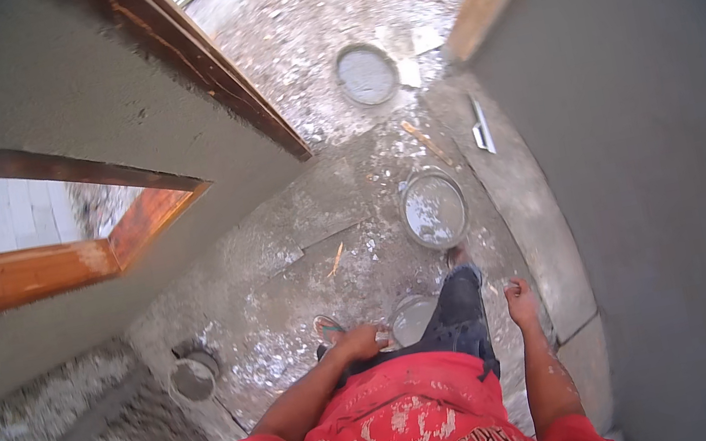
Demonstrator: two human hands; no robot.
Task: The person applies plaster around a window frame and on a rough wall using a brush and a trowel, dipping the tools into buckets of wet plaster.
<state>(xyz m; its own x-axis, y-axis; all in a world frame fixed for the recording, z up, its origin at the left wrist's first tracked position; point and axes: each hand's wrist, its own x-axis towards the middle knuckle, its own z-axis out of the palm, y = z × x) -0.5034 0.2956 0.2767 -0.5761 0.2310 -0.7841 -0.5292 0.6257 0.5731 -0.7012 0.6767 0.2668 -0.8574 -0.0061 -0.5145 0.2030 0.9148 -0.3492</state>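
Note:
My left hand [362, 343] hangs in front of my left thigh with its fingers curled in; I make out nothing in it. Close beside it, partly hidden by my legs, stands a round container [414, 316] with grey contents. Out to the right of my leg is my right hand [519, 293], loosely closed, with no object showing in it. Just beyond my forward foot sits a bucket [434, 209] of pale, wet-looking liquid. On the low ledge [521, 181] along the right wall lies a plastering trowel [480, 126], out of reach of both hands.
Another round tub [367, 74] of grey material stands past the doorway. A wooden door frame [230, 86] and window frame [22, 274] edge the left wall; smooth grey wall [640, 132] rises at right. A bucket-like container [194, 378] sits lower left. Wood scraps [426, 143] litter the spattered floor.

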